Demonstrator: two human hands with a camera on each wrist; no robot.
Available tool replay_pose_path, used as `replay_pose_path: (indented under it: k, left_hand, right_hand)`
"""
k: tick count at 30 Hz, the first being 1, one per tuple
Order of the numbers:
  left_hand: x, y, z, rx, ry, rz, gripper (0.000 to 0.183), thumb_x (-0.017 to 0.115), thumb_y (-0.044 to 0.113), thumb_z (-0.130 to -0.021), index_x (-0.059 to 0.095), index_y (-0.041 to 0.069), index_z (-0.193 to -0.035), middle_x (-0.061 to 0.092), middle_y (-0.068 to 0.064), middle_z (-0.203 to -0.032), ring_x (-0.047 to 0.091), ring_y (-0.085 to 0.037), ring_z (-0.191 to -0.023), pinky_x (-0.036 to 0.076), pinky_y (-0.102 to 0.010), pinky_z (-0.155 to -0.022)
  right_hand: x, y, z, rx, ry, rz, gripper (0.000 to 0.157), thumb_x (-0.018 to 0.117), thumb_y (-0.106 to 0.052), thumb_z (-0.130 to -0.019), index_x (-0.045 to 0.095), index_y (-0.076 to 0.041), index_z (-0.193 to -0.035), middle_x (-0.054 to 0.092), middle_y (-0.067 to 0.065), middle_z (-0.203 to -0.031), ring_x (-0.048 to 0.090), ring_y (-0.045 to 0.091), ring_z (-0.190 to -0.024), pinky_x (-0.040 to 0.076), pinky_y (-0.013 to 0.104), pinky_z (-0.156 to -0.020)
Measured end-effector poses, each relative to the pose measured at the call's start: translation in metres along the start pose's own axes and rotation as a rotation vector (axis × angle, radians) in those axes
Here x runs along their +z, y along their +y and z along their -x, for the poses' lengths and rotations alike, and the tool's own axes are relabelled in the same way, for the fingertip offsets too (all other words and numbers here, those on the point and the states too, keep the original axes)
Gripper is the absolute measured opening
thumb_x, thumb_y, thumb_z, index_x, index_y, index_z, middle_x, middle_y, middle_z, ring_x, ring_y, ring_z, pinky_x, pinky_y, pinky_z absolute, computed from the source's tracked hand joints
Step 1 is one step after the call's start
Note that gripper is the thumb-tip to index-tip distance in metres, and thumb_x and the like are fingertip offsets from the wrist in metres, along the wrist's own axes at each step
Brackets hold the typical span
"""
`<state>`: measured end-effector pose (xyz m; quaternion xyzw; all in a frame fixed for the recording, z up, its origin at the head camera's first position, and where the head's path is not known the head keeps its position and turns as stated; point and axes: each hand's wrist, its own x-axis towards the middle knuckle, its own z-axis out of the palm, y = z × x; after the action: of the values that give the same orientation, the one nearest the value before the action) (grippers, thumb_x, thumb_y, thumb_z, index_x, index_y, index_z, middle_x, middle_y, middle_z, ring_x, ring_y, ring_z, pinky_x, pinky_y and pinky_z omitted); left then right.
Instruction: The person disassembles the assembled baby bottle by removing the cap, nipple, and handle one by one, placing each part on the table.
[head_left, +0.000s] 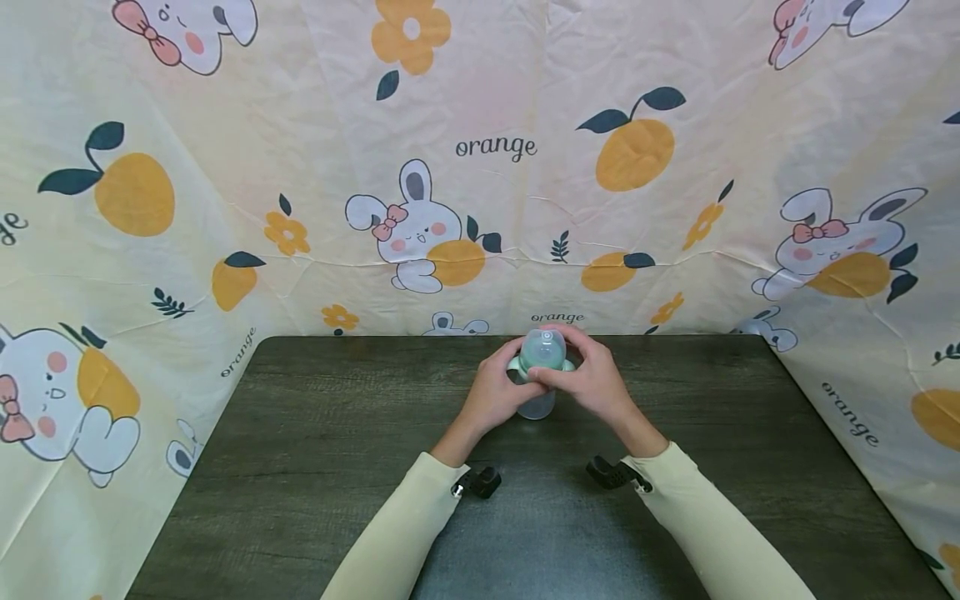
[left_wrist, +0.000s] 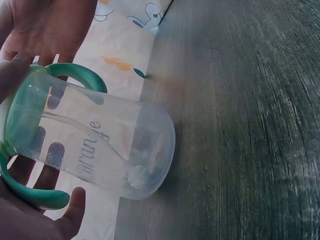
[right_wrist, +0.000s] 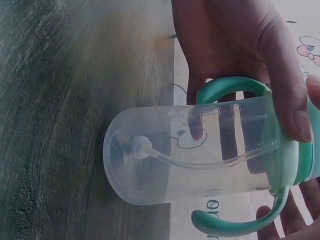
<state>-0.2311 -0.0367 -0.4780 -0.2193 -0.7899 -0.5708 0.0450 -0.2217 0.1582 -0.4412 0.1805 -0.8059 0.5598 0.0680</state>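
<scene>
Both hands hold a clear baby bottle with two green side handles, a green collar and a clear domed top. My left hand grips its left side, and my right hand grips the right, thumbs meeting at the front of the collar. In the left wrist view the bottle shows a thin straw inside, ending in a weight near the base. Fingers show through the clear wall from behind. The right wrist view shows the left thumb over the collar and the bottle with no visible liquid.
A dark wood-grain table stretches under the forearms. Behind it and at both sides hangs a pale cloth printed with rabbits, oranges and flowers. Each wrist carries a black strapped camera.
</scene>
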Motion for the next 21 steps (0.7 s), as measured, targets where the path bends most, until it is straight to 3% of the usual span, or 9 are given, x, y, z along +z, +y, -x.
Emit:
replay_pose_path:
  k: [21]
  left_hand:
    - [0.0003,-0.0003,-0.0001,-0.011,-0.001,-0.001,0.070,0.091,0.017,-0.092,0.061,0.007,-0.154,0.070,-0.011,-0.143,0.066,-0.028,-0.126,0.053,-0.050,-0.107]
  right_hand:
    - [0.0029,0.0006,0.0013,0.009,0.019,-0.024,0.060,0.093,-0.010,-0.090,0.069,-0.012,-0.146,0.069,0.011,-0.141,0.065,0.028,-0.118,0.054,0.051,-0.100]
